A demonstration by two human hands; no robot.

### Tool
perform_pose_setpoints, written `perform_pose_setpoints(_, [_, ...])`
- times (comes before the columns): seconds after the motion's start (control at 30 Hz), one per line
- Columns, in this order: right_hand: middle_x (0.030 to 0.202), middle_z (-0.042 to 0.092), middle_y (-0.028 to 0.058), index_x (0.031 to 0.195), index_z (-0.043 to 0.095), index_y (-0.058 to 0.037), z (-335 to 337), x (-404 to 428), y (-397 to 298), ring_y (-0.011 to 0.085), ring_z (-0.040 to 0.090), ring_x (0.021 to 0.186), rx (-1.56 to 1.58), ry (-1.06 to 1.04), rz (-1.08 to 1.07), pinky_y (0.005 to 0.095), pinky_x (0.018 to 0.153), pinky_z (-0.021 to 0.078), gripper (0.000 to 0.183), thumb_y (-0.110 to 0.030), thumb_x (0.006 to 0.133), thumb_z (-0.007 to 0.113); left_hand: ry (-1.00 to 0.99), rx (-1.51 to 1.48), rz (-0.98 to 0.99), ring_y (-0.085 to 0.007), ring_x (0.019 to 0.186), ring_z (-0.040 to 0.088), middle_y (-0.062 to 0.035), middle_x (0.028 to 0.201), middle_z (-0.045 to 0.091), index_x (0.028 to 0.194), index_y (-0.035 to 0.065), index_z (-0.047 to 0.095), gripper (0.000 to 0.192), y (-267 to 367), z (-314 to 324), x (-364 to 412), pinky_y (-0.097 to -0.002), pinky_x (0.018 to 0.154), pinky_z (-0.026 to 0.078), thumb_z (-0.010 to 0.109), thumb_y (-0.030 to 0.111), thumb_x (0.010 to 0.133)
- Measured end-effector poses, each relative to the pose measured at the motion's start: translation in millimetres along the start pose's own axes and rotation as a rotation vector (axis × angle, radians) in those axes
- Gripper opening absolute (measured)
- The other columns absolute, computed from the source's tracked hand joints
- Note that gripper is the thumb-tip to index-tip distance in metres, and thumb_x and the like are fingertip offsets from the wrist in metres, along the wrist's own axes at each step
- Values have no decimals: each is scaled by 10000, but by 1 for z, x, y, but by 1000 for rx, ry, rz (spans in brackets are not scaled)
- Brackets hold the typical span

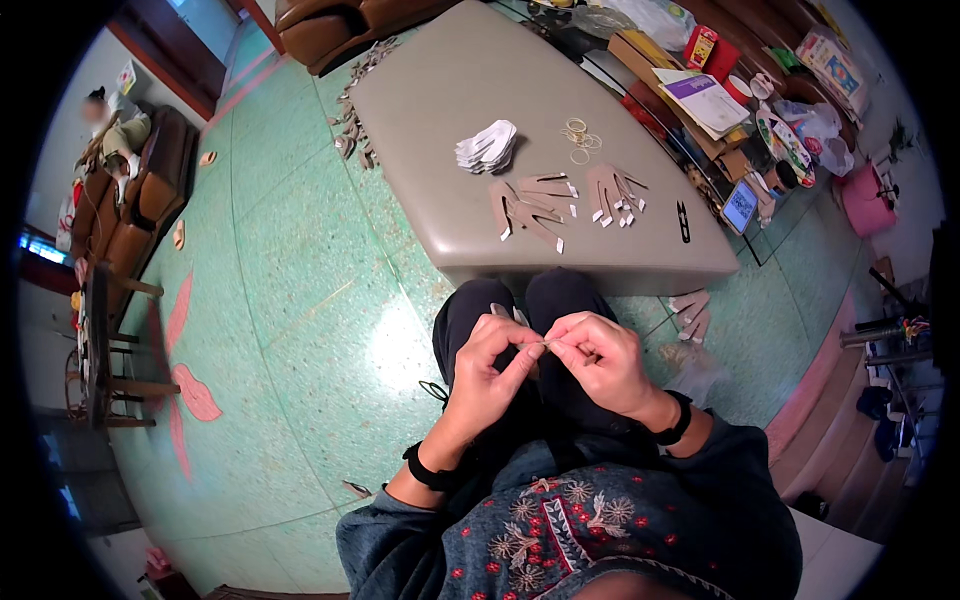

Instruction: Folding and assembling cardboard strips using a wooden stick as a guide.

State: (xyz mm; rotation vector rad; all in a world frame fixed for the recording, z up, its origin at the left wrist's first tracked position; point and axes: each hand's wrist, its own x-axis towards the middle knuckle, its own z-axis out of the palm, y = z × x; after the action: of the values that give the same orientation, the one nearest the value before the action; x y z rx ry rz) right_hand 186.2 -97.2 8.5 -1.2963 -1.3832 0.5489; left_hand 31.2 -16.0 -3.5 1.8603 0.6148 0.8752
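Note:
Above my lap, my left hand (pixel 493 357) and my right hand (pixel 602 360) meet at the fingertips. Both pinch a small piece of tan fabric (pixel 534 346), mostly hidden by the fingers. Part of it pokes out above my left knuckles. Before my knees stands a beige padded ottoman (pixel 420 97). On it lie tan fabric pieces with white tips (pixel 534 210), a second such group (pixel 613 193), and a stack of white folded pieces (pixel 486 148). Several rubber bands (pixel 580 140) are loose behind them. Black thread snips (pixel 683 222) rest near the right edge.
Tan scraps (pixel 358 112) are heaped on the floor along the ottoman's left side. More tan pieces (pixel 691 313) and a plastic bag (pixel 694 369) lie right of my knees. A phone (pixel 740 206) leans by the cluttered table. A person (pixel 124 139) sits on a brown sofa (pixel 154 202).

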Motion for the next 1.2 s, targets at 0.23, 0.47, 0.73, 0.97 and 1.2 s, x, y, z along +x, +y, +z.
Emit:
perform_pose_setpoints(0.23, [772, 601, 88, 813, 553, 7, -1, 6, 3, 132, 547, 566, -54, -150, 144, 260, 504, 422, 91, -23, 798, 637, 6, 43, 11, -209, 778, 532, -75, 794, 594, 812, 14, 610, 93, -6, -1, 2, -304, 743, 422, 674, 39, 750])
perform_pose_setpoints(0.47, [682, 571, 65, 810, 581, -9, -27, 7, 6, 123, 531, 559, -136, -266, 122, 248, 505, 405, 62, -44, 796, 630, -248, 102, -155, -197, 662, 533, -68, 673, 588, 765, 27, 666, 109, -5, -32, 19, -306, 599, 439, 722, 108, 719])
perform_pose_setpoints(0.73, [695, 601, 118, 801, 586, 5, -23, 9, 12, 198, 594, 606, -103, -280, 137, 283, 552, 448, 53, -14, 763, 618, -238, 46, -337, -100, 625, 539, -38, 663, 571, 750, 2, 605, 200, -10, -32, 36, -241, 563, 427, 744, 144, 733])
perform_pose_setpoints(0.97, [639, 567, 98, 745, 558, -24, -15, -2, 10, 174, 554, 507, -197, 38, 117, 272, 458, 408, 101, 8, 713, 649, -77, -587, -622, -119, 727, 603, -38, 803, 632, 893, 32, 609, 127, -31, -11, 4, -251, 667, 475, 604, 156, 866])
perform_pose_setpoints(1.2, [703, 593, 63, 858, 605, 3, -17, 5, 0, 129, 601, 635, 29, -131, -61, 236, 548, 463, 71, -51, 816, 622, -90, -893, -630, -124, 701, 614, -54, 852, 635, 945, 19, 584, 104, -32, -12, -2, -242, 604, 519, 553, 99, 886])
